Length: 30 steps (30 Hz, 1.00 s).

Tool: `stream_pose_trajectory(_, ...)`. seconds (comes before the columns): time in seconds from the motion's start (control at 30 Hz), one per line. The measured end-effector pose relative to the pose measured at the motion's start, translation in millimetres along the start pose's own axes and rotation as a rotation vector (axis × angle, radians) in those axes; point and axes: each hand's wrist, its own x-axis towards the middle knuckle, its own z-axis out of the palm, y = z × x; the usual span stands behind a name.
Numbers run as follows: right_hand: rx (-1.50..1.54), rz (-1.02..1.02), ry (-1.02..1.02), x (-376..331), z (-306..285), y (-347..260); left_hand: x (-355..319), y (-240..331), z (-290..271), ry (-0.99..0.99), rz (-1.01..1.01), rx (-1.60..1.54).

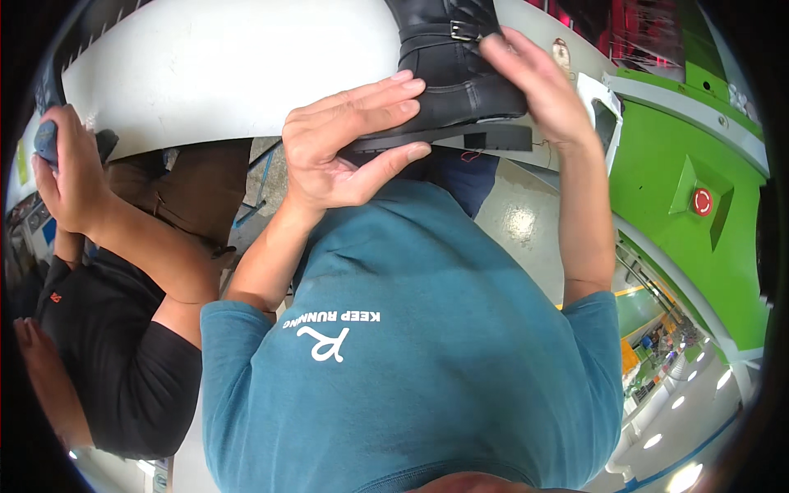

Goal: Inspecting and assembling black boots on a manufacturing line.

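A black leather ankle boot (448, 103) with a buckled strap is held at the white table's near edge, its sole toward me and its shaft cut off by the top of the view. My left hand (349, 135) clasps the toe end, thumb under the dark sole and fingers over the upper. At the boot's right side, my right hand (546, 86) lies against the ankle by the strap, its fingers stretched out and slightly blurred. The fingertips seem to touch the leather. A thin reddish thread (472, 154) hangs by the sole.
The white table (246, 66) curves across the far side. A co-worker in black at the left holds a blue-grey object (46, 140). On the right stands a green machine (657, 181) with a red emergency button (702, 201). A small light-coloured item (561, 53) lies right of the boot.
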Motion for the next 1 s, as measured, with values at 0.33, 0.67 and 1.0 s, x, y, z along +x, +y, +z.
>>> stream_pose_trajectory(0.33, -0.332, -0.585, 0.354, -91, 3, -58, 41, 65, 5, -0.044, 0.256, 0.233)
stream_pose_trajectory(0.67, -0.642, -1.047, 0.279, -111, -21, -91, 162, 163, 1, -0.433, 0.54, 0.897)
stream_pose_trajectory(1.0, 0.312, -0.859, 0.393, -6, 5, 8, 179, 133, -32, -0.517, 0.224, 1.019)
